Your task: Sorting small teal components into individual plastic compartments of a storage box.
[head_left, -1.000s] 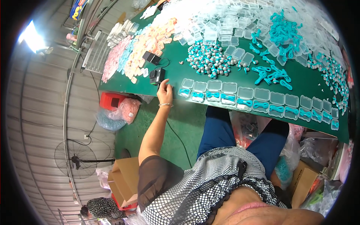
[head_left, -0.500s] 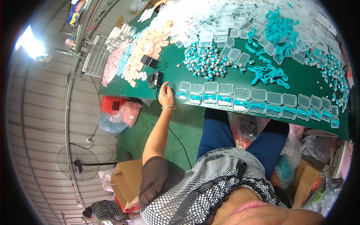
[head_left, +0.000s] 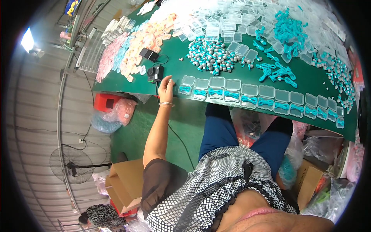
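My left hand [head_left: 166, 89], a bracelet at its wrist, rests at the green table's front edge. Its fingers are loosely bent, thumb apart, and nothing shows between them. Just beyond it sits a small black box-shaped device [head_left: 155, 73] with a cable hanging down. To the hand's right runs a row of open clear plastic cases [head_left: 234, 86] along the table edge, lids laid back. Coiled teal cords [head_left: 231, 94] lie in their near halves. My right hand is out of sight; that arm hangs beside my body.
Small grey-and-teal rounded pieces [head_left: 210, 56] are heaped mid-table. Teal cord bundles [head_left: 288, 29] and many clear cases [head_left: 216, 29] fill the back. Peach cases [head_left: 148, 34] and a black block [head_left: 148, 54] lie left. A cardboard box [head_left: 127, 183] and a fan [head_left: 71, 166] stand left; another person [head_left: 103, 215] is lower left.
The whole view has shifted slightly, so the table appears a little farther left and up. My left hand stays by the black device at the table edge; the cases look unchanged.
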Demonstrator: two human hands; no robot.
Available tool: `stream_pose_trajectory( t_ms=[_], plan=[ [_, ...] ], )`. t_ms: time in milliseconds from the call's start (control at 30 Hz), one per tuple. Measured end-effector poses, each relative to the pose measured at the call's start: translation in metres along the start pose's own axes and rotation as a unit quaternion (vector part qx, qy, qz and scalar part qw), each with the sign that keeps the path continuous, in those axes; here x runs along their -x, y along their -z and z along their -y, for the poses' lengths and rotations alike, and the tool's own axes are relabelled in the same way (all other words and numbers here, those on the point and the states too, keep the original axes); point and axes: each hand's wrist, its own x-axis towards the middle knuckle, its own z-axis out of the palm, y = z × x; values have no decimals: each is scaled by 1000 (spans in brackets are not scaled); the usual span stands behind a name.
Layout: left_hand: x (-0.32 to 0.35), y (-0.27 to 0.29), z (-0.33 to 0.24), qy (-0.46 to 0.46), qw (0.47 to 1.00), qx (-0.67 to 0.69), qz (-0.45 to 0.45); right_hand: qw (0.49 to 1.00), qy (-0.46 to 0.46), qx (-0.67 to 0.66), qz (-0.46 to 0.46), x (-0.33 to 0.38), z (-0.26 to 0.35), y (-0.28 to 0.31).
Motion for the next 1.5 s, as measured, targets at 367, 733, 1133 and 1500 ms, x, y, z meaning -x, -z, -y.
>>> stream_pose_trajectory(
  t_ms=[367,733,1133,1500],
  plan=[
    [0,23,-43,-184,922,-198,279,999,5,31,-43,43,24,42],
    [-2,18,-31,-219,912,-240,250,903,399,160,-19,157,262,-25],
    [-87,-25,-29,-128,956,-239,116,828,508,203,125,213,296,-90],
    [-120,-79,-32,-137,884,-419,157,822,511,236,88,220,286,-72]
  ],
)
